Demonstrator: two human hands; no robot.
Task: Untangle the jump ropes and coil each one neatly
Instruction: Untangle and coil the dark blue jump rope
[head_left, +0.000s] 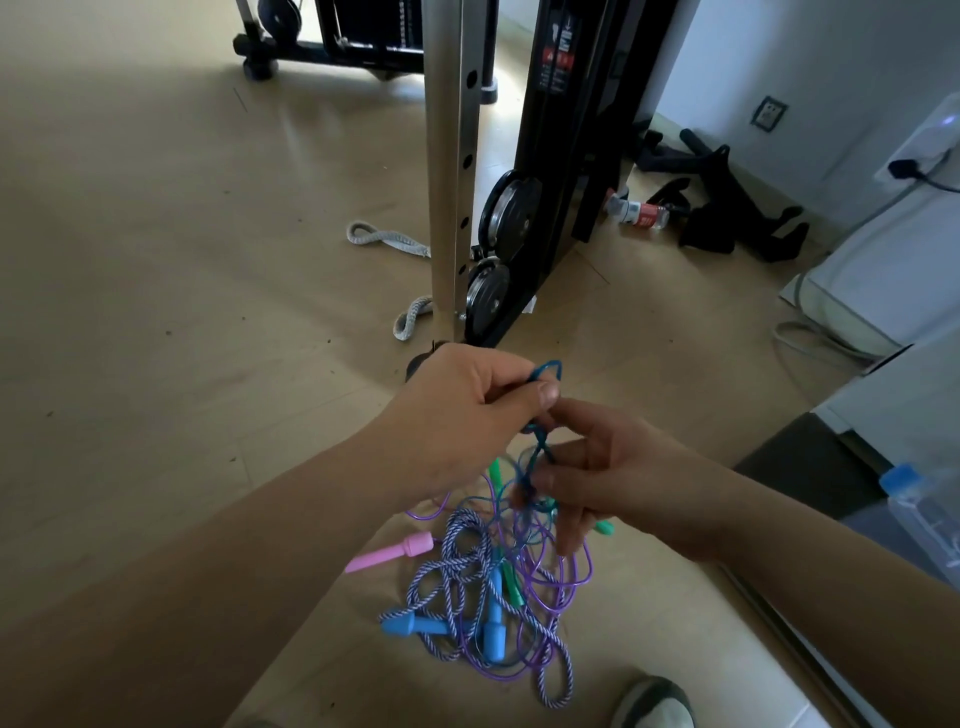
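No legible text; machine sticker (557, 54) blurred.

Tangled jump ropes (485, 582) lie on the floor (156, 270)

The room is dim, with soft daylight coming from the far side behind the gym machine (566, 156), where the floor (156, 234) glares pale. That light spreads over the far-left floor as a dull sheen and fades to deep shade in the near-left corner. The far-right wall (805, 62) is bright and bluish. The left hand (467, 405) and right hand (613, 478) are in shade, both gripping the teal rope (543, 371). The right fingers (569, 535) are smeared by blur. The water bottle (919, 514) at the right edge looks soft. Straight edges lean and bow toward the sides.
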